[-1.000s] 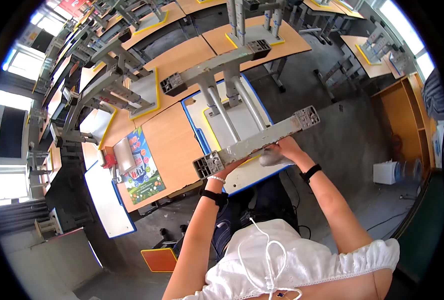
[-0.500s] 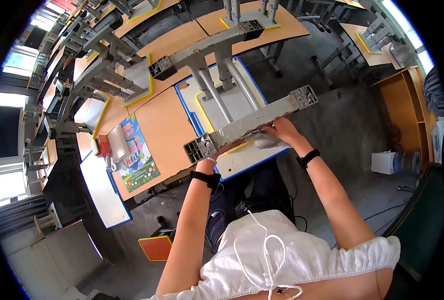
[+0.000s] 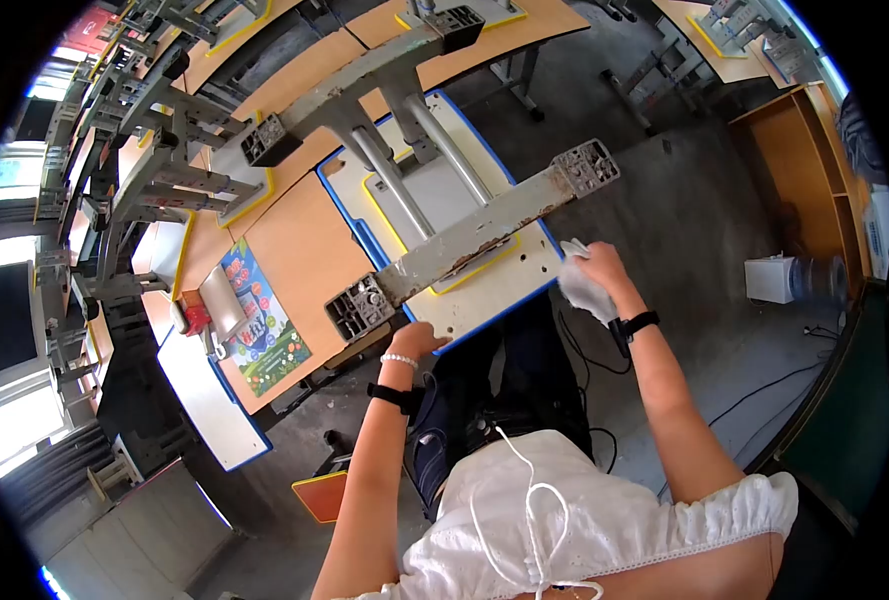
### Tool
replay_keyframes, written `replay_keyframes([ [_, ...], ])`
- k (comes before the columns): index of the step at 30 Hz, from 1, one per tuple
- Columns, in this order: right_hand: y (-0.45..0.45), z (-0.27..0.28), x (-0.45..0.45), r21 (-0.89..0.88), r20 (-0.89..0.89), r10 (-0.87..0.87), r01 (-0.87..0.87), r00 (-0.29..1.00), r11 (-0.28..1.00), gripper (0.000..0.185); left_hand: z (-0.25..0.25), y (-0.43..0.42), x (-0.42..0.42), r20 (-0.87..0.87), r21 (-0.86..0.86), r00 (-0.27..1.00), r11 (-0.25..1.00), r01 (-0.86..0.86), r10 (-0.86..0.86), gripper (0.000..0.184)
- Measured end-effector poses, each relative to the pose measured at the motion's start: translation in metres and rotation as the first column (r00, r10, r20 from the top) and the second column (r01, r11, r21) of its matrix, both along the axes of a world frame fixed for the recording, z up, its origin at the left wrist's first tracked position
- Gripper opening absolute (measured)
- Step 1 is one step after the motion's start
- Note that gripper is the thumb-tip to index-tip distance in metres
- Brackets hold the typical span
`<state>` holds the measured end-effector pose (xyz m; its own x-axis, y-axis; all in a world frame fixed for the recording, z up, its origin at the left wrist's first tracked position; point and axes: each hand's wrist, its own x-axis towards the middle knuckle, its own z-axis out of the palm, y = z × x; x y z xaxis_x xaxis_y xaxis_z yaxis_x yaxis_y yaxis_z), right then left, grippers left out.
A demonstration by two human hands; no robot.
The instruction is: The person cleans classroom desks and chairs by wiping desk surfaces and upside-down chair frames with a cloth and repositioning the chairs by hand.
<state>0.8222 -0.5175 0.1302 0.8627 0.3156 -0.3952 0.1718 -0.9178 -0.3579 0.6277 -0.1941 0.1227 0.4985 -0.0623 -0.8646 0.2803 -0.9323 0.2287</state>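
A grey metal leg frame [image 3: 484, 235] with worn paint stands feet-up over a white, blue-edged desk board [image 3: 494, 290]. Between frame and board lies a grey, yellow-edged panel [image 3: 429, 200]. At the board's near left corner, my left hand [image 3: 417, 341] is closed with its fingers at the edge; its fingertips are partly hidden. Off the board's right edge, my right hand [image 3: 604, 267] holds a crumpled grey cloth [image 3: 584, 292] in closed fingers. Neither hand touches the frame's near crossbar.
A colourful poster [image 3: 264, 325] lies on the wooden desk to the left, beside a silvery packet [image 3: 222, 302] and a red item [image 3: 195, 315]. More upturned frames [image 3: 189, 160] crowd the left. A wooden cabinet [image 3: 804, 160] and water bottle [image 3: 817, 278] stand right; cables cross the floor.
Both hands have come away from the near crossbar. My left hand has moved down-left to the board's corner. My right hand has moved right with the cloth. The view has shifted slightly.
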Motion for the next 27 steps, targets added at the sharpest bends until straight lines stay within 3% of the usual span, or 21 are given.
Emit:
replay_keyframes([
  [2, -0.003, 0.010, 0.003, 0.034, 0.073, -0.073, 0.070, 0.995, 0.997, 0.038, -0.039, -0.001, -0.023, -0.014, -0.091, 0.999, 0.995, 0.043, -0.044, 0.064],
  [5, 0.013, -0.004, 0.000, 0.198, 0.242, -0.025, -0.025, 0.970, 0.980, 0.029, -0.062, -0.015, -0.040, 0.144, -0.204, 0.989, 0.978, 0.043, -0.013, 0.064],
  [6, 0.019, -0.029, -0.004, 0.258, 0.292, 0.043, -0.122, 0.955, 0.958, 0.025, -0.064, -0.023, -0.034, 0.042, -0.237, 0.999, 0.971, 0.033, -0.024, 0.065],
  [7, 0.031, -0.041, -0.014, 0.286, 0.290, 0.055, -0.141, 0.955, 0.948, 0.024, -0.066, -0.032, -0.030, 0.125, -0.205, 0.992, 0.978, 0.047, -0.021, 0.067],
  [8, 0.037, -0.070, -0.024, 0.242, 0.104, 0.119, -0.141, 0.987, 0.960, 0.024, -0.067, -0.040, -0.029, 0.206, -0.170, 0.978, 0.984, 0.052, -0.016, 0.068],
  [9, 0.045, -0.094, -0.039, 0.202, 0.170, 0.239, -0.271, 0.956, 0.941, 0.024, -0.069, -0.048, -0.031, 0.281, -0.137, 0.960, 0.989, 0.046, -0.005, 0.070],
  [10, 0.054, -0.116, -0.056, 0.219, 0.062, 0.277, -0.284, 0.959, 0.934, 0.023, -0.067, -0.055, -0.031, 0.327, -0.115, 0.945, 0.992, 0.047, -0.007, 0.071],
  [11, 0.062, -0.141, -0.079, 0.189, 0.238, 0.340, -0.386, 0.910, 0.903, 0.023, -0.066, -0.059, -0.027, 0.373, -0.090, 0.928, 0.995, 0.047, -0.010, 0.073],
  [13, 0.093, -0.135, -0.112, 0.097, 0.253, 0.303, -0.336, 0.919, 0.937, 0.017, -0.068, -0.061, -0.028, 0.428, -0.067, 0.904, 0.998, 0.011, 0.019, 0.076],
  [15, 0.119, -0.136, -0.142, 0.128, 0.109, 0.460, -0.471, 0.881, 0.873, 0.036, -0.070, -0.062, -0.037, 0.439, -0.081, 0.894, 0.995, -0.065, 0.095, 0.078],
  [16, 0.132, -0.124, -0.157, 0.170, -0.021, 0.545, -0.534, 0.838, 0.828, 0.038, -0.068, -0.060, -0.044, 0.392, -0.162, 0.893, 0.972, -0.167, 0.219, 0.081],
  [19, 0.167, -0.109, -0.192, 0.191, -0.046, 0.659, -0.641, 0.750, 0.743, 0.030, -0.083, -0.048, -0.079, 0.440, -0.074, 0.861, 0.966, -0.249, 0.256, 0.086],
  [22, 0.191, -0.085, -0.188, 0.357, -0.187, 0.542, -0.457, 0.819, 0.815, 0.029, -0.080, -0.028, -0.100, 0.613, -0.030, 0.764, 0.972, -0.234, 0.203, 0.083],
  [23, 0.197, -0.094, -0.186, 0.371, -0.185, 0.605, -0.516, 0.774, 0.772, 0.028, -0.076, -0.024, -0.102, 0.623, -0.033, 0.757, 0.973, -0.228, 0.198, 0.080],
  [25, 0.208, -0.108, -0.172, 0.394, -0.180, 0.716, -0.617, 0.675, 0.681, 0.027, -0.071, -0.019, -0.101, 0.607, -0.030, 0.764, 0.967, -0.253, 0.219, 0.074],
  [27, 0.210, -0.095, -0.154, 0.373, -0.229, 0.744, -0.649, 0.628, 0.663, 0.026, -0.058, -0.018, -0.080, 0.447, -0.038, 0.857, 0.963, -0.268, 0.256, 0.071],
])
